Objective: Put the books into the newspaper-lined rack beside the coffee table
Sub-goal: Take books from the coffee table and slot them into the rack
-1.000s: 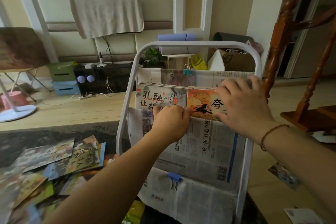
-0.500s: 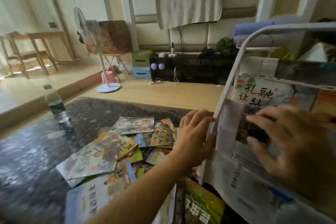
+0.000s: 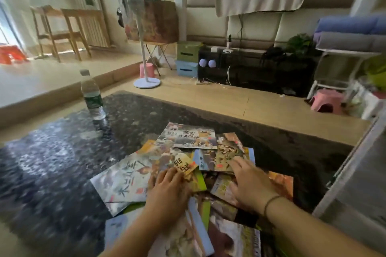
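Several thin picture books (image 3: pixel 188 142) lie in a loose, overlapping pile on the dark coffee table (image 3: pixel 62 152). My left hand (image 3: pixel 167 192) is over the middle of the pile, its fingers curled at the edge of a small yellow book (image 3: pixel 186 166) whose corner is lifted. My right hand (image 3: pixel 250 183) lies with fingers spread on the books to the right, near an orange cover (image 3: pixel 282 181). The white frame of the rack (image 3: pixel 344 183) shows blurred at the right edge; its newspaper lining is out of view.
A water bottle (image 3: pixel 92 96) stands at the far left of the table. Beyond the table are a standing fan (image 3: pixel 144 48), a dark low cabinet (image 3: pixel 250 69), a pink stool (image 3: pixel 325 100) and wooden chairs (image 3: pixel 62 31).
Both hands have left the rack and come down onto the book pile. The view has swung left from the rack to the table.
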`<state>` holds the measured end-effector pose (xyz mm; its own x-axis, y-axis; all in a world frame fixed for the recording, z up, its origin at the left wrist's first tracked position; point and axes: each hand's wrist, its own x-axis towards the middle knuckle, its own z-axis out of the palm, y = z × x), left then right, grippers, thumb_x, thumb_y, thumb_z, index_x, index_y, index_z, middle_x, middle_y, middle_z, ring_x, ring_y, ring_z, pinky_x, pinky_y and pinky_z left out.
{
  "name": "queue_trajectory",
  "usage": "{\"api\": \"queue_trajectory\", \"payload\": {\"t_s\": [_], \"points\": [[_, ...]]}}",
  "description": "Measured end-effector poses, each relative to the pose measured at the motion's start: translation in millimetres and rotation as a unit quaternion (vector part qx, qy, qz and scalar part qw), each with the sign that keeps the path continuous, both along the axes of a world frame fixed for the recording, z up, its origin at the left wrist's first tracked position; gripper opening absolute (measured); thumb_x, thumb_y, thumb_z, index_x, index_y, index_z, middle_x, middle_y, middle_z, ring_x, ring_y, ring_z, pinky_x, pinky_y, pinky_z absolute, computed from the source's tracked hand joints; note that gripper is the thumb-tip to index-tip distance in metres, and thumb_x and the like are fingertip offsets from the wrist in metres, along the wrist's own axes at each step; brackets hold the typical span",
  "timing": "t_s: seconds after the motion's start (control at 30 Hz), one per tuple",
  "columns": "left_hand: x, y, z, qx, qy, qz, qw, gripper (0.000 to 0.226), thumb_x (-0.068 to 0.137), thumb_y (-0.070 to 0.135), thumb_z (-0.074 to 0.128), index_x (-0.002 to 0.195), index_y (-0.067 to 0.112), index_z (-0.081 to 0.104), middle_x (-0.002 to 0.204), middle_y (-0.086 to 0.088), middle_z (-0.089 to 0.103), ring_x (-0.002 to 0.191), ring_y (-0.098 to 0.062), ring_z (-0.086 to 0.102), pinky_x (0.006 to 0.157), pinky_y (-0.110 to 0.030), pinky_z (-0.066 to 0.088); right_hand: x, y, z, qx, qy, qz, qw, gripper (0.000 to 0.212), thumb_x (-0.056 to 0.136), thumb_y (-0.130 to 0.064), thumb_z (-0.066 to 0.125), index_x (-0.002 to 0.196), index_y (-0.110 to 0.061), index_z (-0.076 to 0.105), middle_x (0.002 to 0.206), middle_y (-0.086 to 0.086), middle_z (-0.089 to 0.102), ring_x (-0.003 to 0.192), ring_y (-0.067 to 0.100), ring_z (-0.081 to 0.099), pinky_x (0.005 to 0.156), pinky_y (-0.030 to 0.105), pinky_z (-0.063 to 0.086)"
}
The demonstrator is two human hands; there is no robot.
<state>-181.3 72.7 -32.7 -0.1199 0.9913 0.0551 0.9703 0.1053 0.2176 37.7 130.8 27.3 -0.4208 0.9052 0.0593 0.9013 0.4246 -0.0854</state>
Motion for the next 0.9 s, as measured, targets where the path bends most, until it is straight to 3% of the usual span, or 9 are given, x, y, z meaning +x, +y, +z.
{"api": "queue_trajectory", "payload": {"t_s": [0.2, 0.3, 0.4, 0.5, 0.57, 0.63, 0.7, 0.77, 0.9], "points": [[-1.1, -4.9, -9.4, 0.056, -0.01, 0.008, 0.998, 0.061, 0.095, 0.064, 0.02, 0.146, 0.035, 0.036, 0.156, 0.014, 0.03, 0.145, -0.015, 0.021, 0.12, -0.043, 0.015, -40.2, 39.7, -30.4, 0.005, -0.091, 0.022, 0.996, 0.042, 0.097, -0.031, 0.046, 0.136, -0.018, 0.043, 0.139, 0.004, 0.049, 0.127, 0.025, 0.047, 0.093, 0.036, 0.046], [-3.1, -5.4, -10.3, 0.073, -0.025, 0.009, 0.997, 0.056, 0.096, 0.062, 0.022, 0.143, 0.036, 0.04, 0.154, 0.015, 0.033, 0.145, -0.013, 0.021, 0.121, -0.042, 0.014, -47.5, 38.3, -36.9, 0.089, -0.13, 0.06, 0.986, 0.022, 0.093, -0.014, 0.05, 0.114, -0.014, 0.058, 0.108, 0.008, 0.063, 0.096, 0.028, 0.064, 0.064, 0.032, 0.046], [-3.4, -7.3, -13.4, 0.108, -0.038, 0.002, 0.993, 0.047, 0.098, 0.056, 0.027, 0.135, 0.035, 0.048, 0.146, 0.015, 0.041, 0.14, -0.013, 0.026, 0.119, -0.041, 0.02, -36.0, 35.8, -45.8, 0.176, -0.133, 0.132, 0.966, 0.022, 0.058, -0.006, 0.082, 0.072, -0.012, 0.066, 0.06, 0.005, 0.06, 0.046, 0.023, 0.059, 0.036, 0.026, 0.042], [-0.2, -12.8, -12.3, 0.21, -0.077, -0.091, 0.97, 0.032, 0.098, 0.041, 0.042, 0.109, 0.026, 0.067, 0.118, 0.009, 0.062, 0.114, -0.014, 0.048, 0.095, -0.037, 0.048, -19.0, 24.1, -42.1, 0.21, -0.117, 0.17, 0.956, 0.004, 0.072, -0.007, 0.065, 0.074, -0.01, 0.067, 0.06, 0.004, 0.063, 0.043, 0.02, 0.059, 0.032, 0.028, 0.045], [11.7, -23.4, -2.3, 0.282, -0.197, -0.082, 0.935, 0.026, 0.096, 0.032, 0.051, 0.093, 0.019, 0.073, 0.089, 0.007, 0.071, 0.083, -0.008, 0.062, 0.07, -0.03, 0.055, -3.7, 7.3, -28.5, 0.237, -0.084, 0.187, 0.95, 0.024, 0.08, -0.012, 0.051, 0.086, -0.006, 0.073, 0.07, 0.008, 0.071, 0.051, 0.02, 0.066, 0.036, 0.03, 0.049], [35.0, -39.0, 21.3, 0.217, -0.433, 0.023, 0.875, 0.03, 0.1, 0.032, 0.053, 0.086, 0.013, 0.072, 0.072, 0.001, 0.072, 0.06, -0.013, 0.066, 0.054, -0.033, 0.052, 11.4, -19.9, -6.3, 0.274, -0.061, 0.19, 0.941, 0.029, 0.081, -0.016, 0.054, 0.097, -0.002, 0.075, 0.081, 0.012, 0.074, 0.061, 0.019, 0.071, 0.04, 0.03, 0.053], [53.5, -47.8, 37.8, 0.002, -0.687, 0.121, 0.716, 0.045, 0.101, 0.045, 0.044, 0.1, 0.006, 0.067, 0.085, -0.011, 0.076, 0.068, -0.024, 0.072, 0.056, -0.034, 0.054, 26.2, -48.1, 6.0, 0.304, -0.036, 0.214, 0.928, 0.032, 0.088, -0.018, 0.05, 0.103, -0.002, 0.074, 0.091, 0.013, 0.075, 0.072, 0.019, 0.073, 0.046, 0.03, 0.056], [65.9, -57.7, 49.6, -0.132, -0.798, 0.136, 0.573, 0.059, 0.097, 0.058, 0.039, 0.111, 0.006, 0.063, 0.106, -0.018, 0.073, 0.087, -0.031, 0.072, 0.067, -0.035, 0.055, 43.6, -81.3, 19.4, 0.324, -0.015, 0.247, 0.913, 0.034, 0.098, -0.016, 0.043, 0.107, -0.003, 0.073, 0.097, 0.013, 0.075, 0.078, 0.021, 0.074, 0.048, 0.031, 0.056], [76.5, -77.3, 65.6, -0.132, -0.84, 0.121, 0.512, 0.043, 0.092, 0.039, 0.053, 0.103, 0.0, 0.067, 0.095, -0.018, 0.069, 0.079, -0.03, 0.066, 0.074, -0.036, 0.05, 78.6, -128.6, 36.5, 0.351, -0.032, 0.308, 0.884, 0.037, 0.104, -0.013, 0.038, 0.106, -0.009, 0.075, 0.101, 0.006, 0.075, 0.086, 0.017, 0.073, 0.058, 0.03, 0.059]]}}
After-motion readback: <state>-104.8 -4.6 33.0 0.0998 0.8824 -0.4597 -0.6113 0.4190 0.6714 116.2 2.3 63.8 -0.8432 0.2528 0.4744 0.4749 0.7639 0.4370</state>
